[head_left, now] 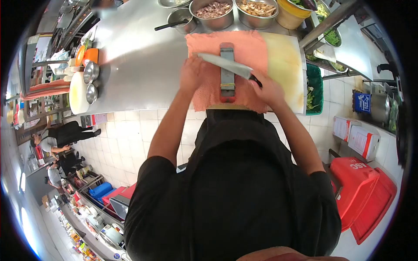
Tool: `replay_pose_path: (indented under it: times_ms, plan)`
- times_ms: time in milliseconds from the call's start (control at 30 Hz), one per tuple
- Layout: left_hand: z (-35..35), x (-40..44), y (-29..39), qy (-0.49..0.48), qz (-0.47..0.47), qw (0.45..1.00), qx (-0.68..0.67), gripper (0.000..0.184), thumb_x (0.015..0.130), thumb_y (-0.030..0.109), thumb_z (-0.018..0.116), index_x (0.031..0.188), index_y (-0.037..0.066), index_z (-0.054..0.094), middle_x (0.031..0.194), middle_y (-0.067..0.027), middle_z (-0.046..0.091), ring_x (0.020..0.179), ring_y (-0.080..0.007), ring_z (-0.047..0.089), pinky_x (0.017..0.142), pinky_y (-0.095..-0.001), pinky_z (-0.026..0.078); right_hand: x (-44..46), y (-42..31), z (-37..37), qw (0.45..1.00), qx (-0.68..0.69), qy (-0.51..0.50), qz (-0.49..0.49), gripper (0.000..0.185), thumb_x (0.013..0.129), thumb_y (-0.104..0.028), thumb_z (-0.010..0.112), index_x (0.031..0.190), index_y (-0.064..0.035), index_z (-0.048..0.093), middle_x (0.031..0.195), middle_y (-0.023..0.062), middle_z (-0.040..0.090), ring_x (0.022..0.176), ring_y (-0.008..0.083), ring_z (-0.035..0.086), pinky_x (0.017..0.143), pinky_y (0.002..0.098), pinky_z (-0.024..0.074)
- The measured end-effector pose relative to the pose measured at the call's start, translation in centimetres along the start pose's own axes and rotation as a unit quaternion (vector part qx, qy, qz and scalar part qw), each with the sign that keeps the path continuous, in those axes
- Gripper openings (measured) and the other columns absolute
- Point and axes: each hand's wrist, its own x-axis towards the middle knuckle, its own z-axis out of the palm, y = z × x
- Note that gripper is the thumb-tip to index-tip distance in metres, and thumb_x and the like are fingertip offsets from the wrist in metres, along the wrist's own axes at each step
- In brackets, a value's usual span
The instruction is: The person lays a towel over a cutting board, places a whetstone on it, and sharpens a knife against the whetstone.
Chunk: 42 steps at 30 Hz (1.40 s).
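Note:
A large kitchen knife (226, 65) lies slantwise across a grey sharpening stone (227, 78). My right hand (267, 89) is closed around its black handle. At the tip end of the blade is my left hand (193, 71), its fingers curled in against the blade; their exact hold is partly hidden. The stone sits lengthwise in a reddish holder (227, 99), with a yellow band around its near end. Beneath it is spread an orange towel (250, 50), covering part of a pale yellowish cutting board (285, 74).
Metal bowls of chopped food (213, 24) stand behind the towel, beside a small pot (185, 27) with a black-handled utensil. A green crate (315, 89) is right of the board. Left are small steel bowls (91, 71); a red bin (355, 182) stands behind me. Other people (61, 137) are far left.

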Motion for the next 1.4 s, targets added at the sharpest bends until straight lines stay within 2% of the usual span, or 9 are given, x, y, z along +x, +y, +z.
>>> replay_pose_path:
  times_ms: [200, 333, 433, 467, 767, 867, 1067, 1200, 1400]
  plan:
    - [-0.3, 1.5, -0.4, -0.041, -0.019, 0.999, 0.014, 0.028, 0.095, 0.021, 0.07, 0.118, 0.006, 0.074, 0.129, -0.0169, 0.069, 0.121, -0.0405, 0.062, 0.104, -0.0504, 0.049, 1.4, -0.2, -0.1, 1.0, 0.011, 0.018, -0.023, 0.045, 0.101, -0.047, 0.065, 0.14, -0.0234, 0.065, 0.106, 0.0151, 0.075, 0.096, 0.0411, 0.072, 0.082, 0.0533, 0.0573]
    - [-1.4, -2.2, 5.5, -0.097, -0.035, 0.994, -0.036, 0.026, 0.095, 0.022, 0.07, 0.116, 0.007, 0.076, 0.129, -0.0135, 0.07, 0.122, -0.0387, 0.062, 0.103, -0.0502, 0.049, -6.4, 0.6, -2.8, 0.998, 0.0, -0.055, 0.041, 0.045, 0.102, -0.047, 0.065, 0.14, -0.0229, 0.065, 0.104, 0.0173, 0.074, 0.093, 0.0423, 0.072, 0.08, 0.0543, 0.0567]
    - [-1.2, -4.0, 9.0, -0.06, 0.0, 0.997, -0.044, 0.027, 0.095, 0.023, 0.07, 0.117, 0.008, 0.075, 0.128, -0.0104, 0.07, 0.122, -0.0376, 0.061, 0.102, -0.0509, 0.049, -11.1, 0.6, -4.3, 0.997, 0.011, -0.047, 0.065, 0.046, 0.102, -0.047, 0.065, 0.141, -0.0235, 0.063, 0.101, 0.0184, 0.073, 0.092, 0.0433, 0.072, 0.078, 0.0542, 0.0569]
    - [-1.4, -4.0, 9.7, -0.08, -0.02, 0.995, -0.062, 0.029, 0.097, 0.019, 0.067, 0.122, 0.005, 0.074, 0.128, -0.0164, 0.069, 0.122, -0.0378, 0.06, 0.107, -0.0502, 0.047, -11.3, 0.6, -4.6, 0.997, 0.006, -0.044, 0.065, 0.046, 0.102, -0.047, 0.065, 0.141, -0.0237, 0.063, 0.1, 0.0185, 0.073, 0.092, 0.0436, 0.072, 0.077, 0.0541, 0.057]
    - [0.2, 0.6, 6.1, -0.066, 0.008, 0.998, 0.021, 0.029, 0.098, 0.021, 0.067, 0.121, 0.007, 0.074, 0.126, -0.0143, 0.072, 0.121, -0.0385, 0.061, 0.104, -0.0497, 0.05, -6.4, 1.4, -2.1, 0.999, -0.009, -0.001, 0.037, 0.045, 0.101, -0.044, 0.067, 0.14, -0.0234, 0.062, 0.097, 0.0199, 0.071, 0.088, 0.0434, 0.072, 0.074, 0.0549, 0.0567]
    - [0.2, -1.0, 7.5, -0.121, 0.024, 0.992, -0.018, 0.03, 0.098, 0.023, 0.067, 0.122, 0.008, 0.075, 0.131, -0.014, 0.07, 0.123, -0.0381, 0.061, 0.105, -0.0498, 0.049, -9.7, 1.1, -3.9, 0.998, 0.013, -0.024, 0.065, 0.045, 0.101, -0.041, 0.068, 0.141, -0.0226, 0.062, 0.103, 0.0205, 0.072, 0.093, 0.0431, 0.072, 0.077, 0.0535, 0.057]
    - [0.2, -3.4, 10.1, -0.094, 0.024, 0.993, -0.065, 0.03, 0.098, 0.025, 0.067, 0.121, 0.008, 0.076, 0.132, -0.0112, 0.069, 0.124, -0.0374, 0.059, 0.106, -0.0488, 0.047, -14.0, -0.9, -5.0, 0.991, 0.027, -0.015, 0.128, 0.045, 0.1, -0.039, 0.069, 0.141, -0.0213, 0.064, 0.115, 0.018, 0.074, 0.101, 0.0419, 0.072, 0.084, 0.0505, 0.0575]
    - [0.5, 0.6, 6.8, -0.089, 0.06, 0.994, -0.038, 0.03, 0.097, 0.024, 0.068, 0.121, 0.009, 0.076, 0.132, -0.0108, 0.069, 0.124, -0.0368, 0.059, 0.106, -0.0481, 0.047, -10.4, -2.2, -3.1, 0.992, 0.026, 0.028, 0.122, 0.044, 0.1, -0.039, 0.069, 0.139, -0.0201, 0.065, 0.112, 0.0191, 0.074, 0.101, 0.0431, 0.072, 0.085, 0.0518, 0.0569]
    - [0.7, -2.6, 7.7, -0.109, 0.091, 0.985, -0.097, 0.031, 0.096, 0.023, 0.069, 0.123, 0.009, 0.075, 0.135, -0.0091, 0.068, 0.126, -0.0366, 0.059, 0.107, -0.0498, 0.046, -15.9, -5.0, -4.2, 0.987, -0.01, 0.014, 0.161, 0.046, 0.1, -0.042, 0.069, 0.141, -0.0213, 0.065, 0.106, 0.0199, 0.074, 0.095, 0.0432, 0.072, 0.08, 0.0516, 0.0577]
